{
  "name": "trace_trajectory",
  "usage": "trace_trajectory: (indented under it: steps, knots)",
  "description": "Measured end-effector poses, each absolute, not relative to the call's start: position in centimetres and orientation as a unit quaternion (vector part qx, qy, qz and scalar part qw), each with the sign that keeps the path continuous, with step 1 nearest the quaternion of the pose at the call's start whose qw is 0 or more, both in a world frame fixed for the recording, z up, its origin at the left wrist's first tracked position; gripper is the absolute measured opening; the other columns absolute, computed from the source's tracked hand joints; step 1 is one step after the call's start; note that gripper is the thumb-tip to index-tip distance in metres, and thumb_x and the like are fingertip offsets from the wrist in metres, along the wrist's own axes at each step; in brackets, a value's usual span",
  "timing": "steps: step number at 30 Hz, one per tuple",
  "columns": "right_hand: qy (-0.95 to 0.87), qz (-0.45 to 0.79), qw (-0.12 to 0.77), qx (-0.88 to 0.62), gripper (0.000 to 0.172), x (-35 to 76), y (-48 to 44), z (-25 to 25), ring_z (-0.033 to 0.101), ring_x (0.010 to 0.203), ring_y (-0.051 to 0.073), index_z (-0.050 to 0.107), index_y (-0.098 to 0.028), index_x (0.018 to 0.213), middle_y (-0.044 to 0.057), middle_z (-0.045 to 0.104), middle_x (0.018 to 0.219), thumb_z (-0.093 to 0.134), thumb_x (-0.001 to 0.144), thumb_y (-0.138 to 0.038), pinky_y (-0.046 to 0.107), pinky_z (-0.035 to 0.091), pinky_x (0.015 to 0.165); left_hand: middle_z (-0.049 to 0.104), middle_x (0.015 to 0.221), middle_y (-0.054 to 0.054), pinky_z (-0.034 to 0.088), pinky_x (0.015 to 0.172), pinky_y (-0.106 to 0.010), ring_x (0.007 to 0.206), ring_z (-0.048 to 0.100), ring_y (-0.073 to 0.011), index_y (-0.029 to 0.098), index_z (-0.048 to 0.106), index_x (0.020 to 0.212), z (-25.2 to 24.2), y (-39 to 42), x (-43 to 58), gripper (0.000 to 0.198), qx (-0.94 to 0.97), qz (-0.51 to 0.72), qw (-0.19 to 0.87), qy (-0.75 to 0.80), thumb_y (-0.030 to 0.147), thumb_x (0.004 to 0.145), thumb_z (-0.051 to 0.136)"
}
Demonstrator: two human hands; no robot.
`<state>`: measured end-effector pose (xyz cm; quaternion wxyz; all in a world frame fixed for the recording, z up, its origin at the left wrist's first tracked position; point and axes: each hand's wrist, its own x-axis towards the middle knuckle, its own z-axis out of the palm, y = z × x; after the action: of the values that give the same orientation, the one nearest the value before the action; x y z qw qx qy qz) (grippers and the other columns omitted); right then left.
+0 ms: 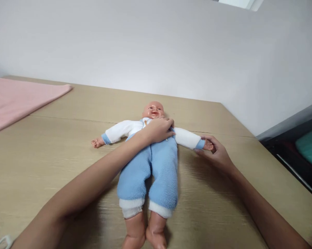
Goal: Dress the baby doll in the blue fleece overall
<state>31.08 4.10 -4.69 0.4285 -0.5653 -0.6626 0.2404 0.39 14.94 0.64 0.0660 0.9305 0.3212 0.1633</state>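
Observation:
A baby doll (162,169) in a blue fleece outfit with white sleeves lies on its back on the wooden table, head away from me and bare feet toward me. My left hand (159,130) rests across its upper chest, fingers curled at the shoulder on the right side, hiding part of the collar. At the end of the outstretched sleeve on the right, my right hand (218,152) holds the doll's arm by the blue cuff and small hand, thumb below and fingers behind. The doll's other arm lies stretched out to the left, touched by neither hand.
A pink cloth (23,98) lies on the table (67,155) at the far left. A pale wall (145,48) stands behind the table. Beyond the right edge is a dark piece of furniture with a teal cloth (310,147). A small white object (7,240) shows at bottom left.

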Motion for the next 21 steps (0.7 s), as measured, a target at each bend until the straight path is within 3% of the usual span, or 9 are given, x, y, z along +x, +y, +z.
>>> trace_trajectory:
  steps: [5, 10, 13, 17, 21]
  knots:
    - [-0.594, 0.302, 0.531, -0.524, 0.065, 30.0, 6.2, -3.5, 0.073, 0.113, 0.030, 0.066, -0.031, 0.115, 0.007, 0.074, 0.121, 0.104, 0.068, -0.054, 0.046, 0.063, 0.104, 0.079, 0.114, -0.014, 0.052, 0.095, -0.041, 0.111, 0.072, -0.0310, 0.017, 0.068, 0.119, -0.5, 15.2, -0.1, 0.021, 0.919, 0.252, 0.096, 0.288, 0.037, 0.113, 0.063]
    - [-0.554, 0.313, 0.594, -0.493, 0.065, 27.3, 10.6, -2.4, 0.070, 0.114, 0.028, 0.056, -0.030, 0.094, 0.004, 0.069, 0.114, 0.100, 0.067, -0.069, 0.044, 0.061, 0.102, 0.076, 0.111, -0.011, 0.052, 0.095, -0.039, 0.107, 0.070, -0.0277, 0.020, 0.064, 0.116, -0.8, 15.0, -0.6, 0.023, 0.914, 0.321, 0.134, 0.209, 0.042, 0.116, 0.057]
    - [-0.564, 0.305, 0.608, -0.468, 0.067, 25.1, 12.5, -1.6, 0.071, 0.118, 0.030, 0.058, -0.030, 0.097, 0.005, 0.071, 0.114, 0.101, 0.066, -0.071, 0.045, 0.060, 0.105, 0.075, 0.111, -0.011, 0.053, 0.095, -0.038, 0.106, 0.071, -0.0271, 0.021, 0.063, 0.116, -0.7, 14.8, -0.9, 0.028, 0.916, 0.334, 0.136, 0.178, 0.046, 0.118, 0.051]
    - [-0.609, 0.281, 0.605, -0.429, 0.069, 22.7, 13.6, -1.0, 0.074, 0.105, 0.029, 0.059, -0.031, 0.101, 0.004, 0.074, 0.109, 0.106, 0.062, -0.063, 0.044, 0.061, 0.098, 0.076, 0.110, -0.013, 0.054, 0.093, -0.038, 0.103, 0.072, -0.0265, 0.020, 0.064, 0.116, -0.6, 14.2, -1.2, 0.037, 0.919, 0.363, 0.084, 0.132, 0.051, 0.120, 0.045]
    - [-0.687, 0.226, 0.552, -0.415, 0.052, 21.4, 12.6, -1.8, 0.068, 0.089, 0.026, 0.067, -0.030, 0.104, 0.003, 0.074, 0.102, 0.101, 0.073, -0.052, 0.043, 0.058, 0.088, 0.079, 0.111, -0.014, 0.055, 0.091, -0.038, 0.098, 0.073, -0.0255, 0.020, 0.068, 0.117, -0.7, 13.8, -1.4, 0.045, 0.921, 0.378, -0.001, 0.088, 0.052, 0.122, 0.037]
